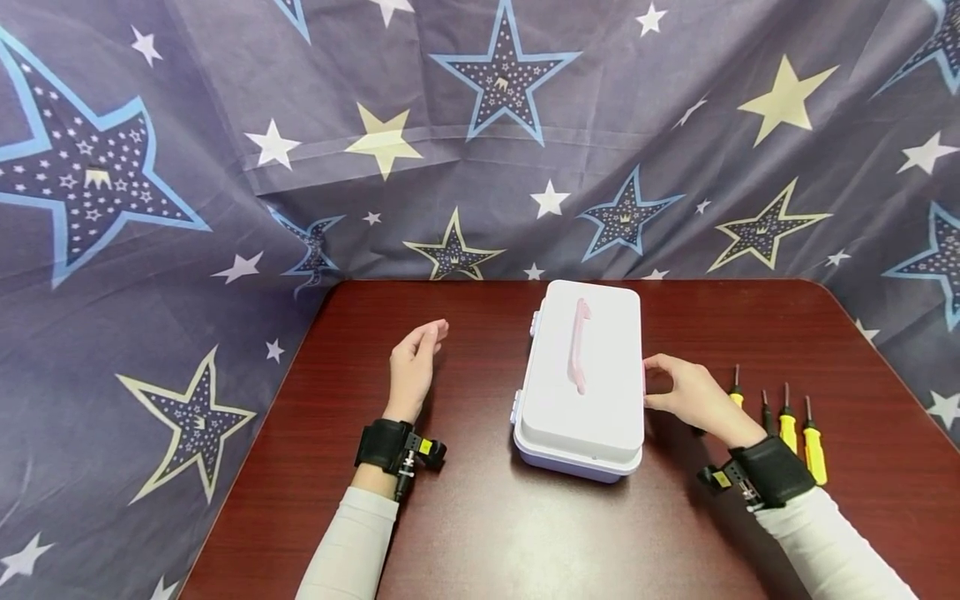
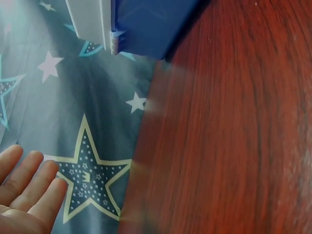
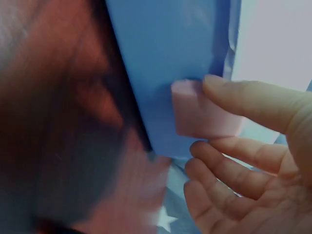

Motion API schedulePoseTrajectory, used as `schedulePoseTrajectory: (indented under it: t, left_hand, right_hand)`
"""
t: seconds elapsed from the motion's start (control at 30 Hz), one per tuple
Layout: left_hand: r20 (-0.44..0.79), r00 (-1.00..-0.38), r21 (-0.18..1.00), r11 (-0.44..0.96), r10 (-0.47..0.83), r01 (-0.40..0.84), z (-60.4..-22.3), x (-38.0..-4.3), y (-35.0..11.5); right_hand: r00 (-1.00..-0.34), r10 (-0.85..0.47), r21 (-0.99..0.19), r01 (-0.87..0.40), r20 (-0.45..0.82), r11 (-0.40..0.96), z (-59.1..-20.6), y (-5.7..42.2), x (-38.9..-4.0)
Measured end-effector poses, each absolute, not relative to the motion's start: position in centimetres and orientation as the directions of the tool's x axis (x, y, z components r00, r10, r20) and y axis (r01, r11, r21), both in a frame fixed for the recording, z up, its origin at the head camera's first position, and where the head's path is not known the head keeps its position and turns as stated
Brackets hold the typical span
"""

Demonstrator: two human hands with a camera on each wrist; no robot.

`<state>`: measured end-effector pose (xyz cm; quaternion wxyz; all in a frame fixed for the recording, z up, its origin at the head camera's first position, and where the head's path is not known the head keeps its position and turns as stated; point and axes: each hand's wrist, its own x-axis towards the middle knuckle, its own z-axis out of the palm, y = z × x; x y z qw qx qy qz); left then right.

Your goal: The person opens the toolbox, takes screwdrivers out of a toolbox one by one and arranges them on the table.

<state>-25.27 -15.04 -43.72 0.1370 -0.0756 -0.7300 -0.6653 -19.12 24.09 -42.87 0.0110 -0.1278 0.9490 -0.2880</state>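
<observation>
A closed plastic storage box [image 1: 581,375] with a white lid, a bluish-purple base and a pink carry handle [image 1: 578,346] stands on the table. On its right side is a pink latch [image 3: 207,112]. My right hand [image 1: 693,396] has its thumb and index finger on opposite edges of that latch, pinching it. The other fingers curl loosely below, as the right wrist view shows. Left of the box, my left hand [image 1: 412,367] hovers over the table with relaxed fingers, holding nothing. Two hinges show on the box's left side.
Several screwdrivers [image 1: 814,450] with yellow and black handles lie on the table at the right, partly behind my right wrist. The reddish-brown wooden table [image 1: 465,533] meets a star-patterned cloth [image 1: 480,183] at its back and sides.
</observation>
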Motion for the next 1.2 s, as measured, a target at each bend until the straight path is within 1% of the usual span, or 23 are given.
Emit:
schedulePoseTrajectory:
  t: [0.1, 0.2, 0.27, 0.33, 0.4, 0.47, 0.6, 0.77, 1.07, 1.2]
  left_hand:
    - [0.271, -0.962, 0.960, 0.074, -0.032, 0.268, -44.3, -25.6, -14.7]
    - [0.218, -0.975, 0.975, 0.031, 0.044, 0.220, -44.8, -25.7, -13.5]
    - [0.169, -0.978, 0.984, 0.028, 0.125, 0.173, -44.7, -25.2, -12.3]
    - [0.112, -0.967, 0.990, 0.056, 0.229, 0.128, -44.6, -24.4, -11.1]
    - [0.057, -0.943, 0.987, 0.126, 0.327, 0.103, -44.5, -23.7, -9.9]
    - [0.019, -0.924, 0.971, 0.213, 0.383, 0.108, -44.3, -23.0, -9.1]
    - [-0.005, -0.920, 0.938, 0.321, 0.391, 0.132, -44.0, -22.1, -8.4]
    - [0.014, -0.922, 0.929, 0.335, 0.388, 0.155, -44.0, -21.8, -8.3]
    - [0.015, -0.920, 0.928, 0.336, 0.392, 0.158, -44.0, -21.6, -8.2]
    - [0.026, -0.921, 0.925, 0.340, 0.390, 0.170, -43.9, -21.6, -8.3]
  right_hand:
    - [-0.971, -0.236, -0.720, -0.141, -0.032, 0.680, -42.9, 24.5, -18.8]
    - [-0.968, -0.209, -0.880, 0.027, -0.142, 0.474, -42.9, 24.9, -18.5]
    - [-0.962, -0.192, -0.928, 0.116, -0.194, 0.354, -43.0, 24.9, -18.4]
    - [-0.959, -0.176, -0.940, 0.164, -0.223, 0.298, -43.1, 24.8, -18.4]
    - [-0.957, -0.166, -0.937, 0.180, -0.237, 0.299, -43.2, 24.6, -18.5]
    - [-0.955, -0.143, -0.927, 0.204, -0.259, 0.315, -43.3, 24.4, -18.5]
    - [-0.955, -0.108, -0.915, 0.228, -0.277, 0.334, -43.4, 24.1, -18.6]
    - [-0.959, -0.107, -0.921, 0.216, -0.262, 0.323, -43.2, 24.0, -18.4]
    - [-0.961, -0.114, -0.938, 0.216, -0.254, 0.269, -43.6, 23.9, -18.3]
    - [-0.960, -0.139, -0.953, 0.210, -0.243, 0.218, -43.8, 23.8, -18.4]
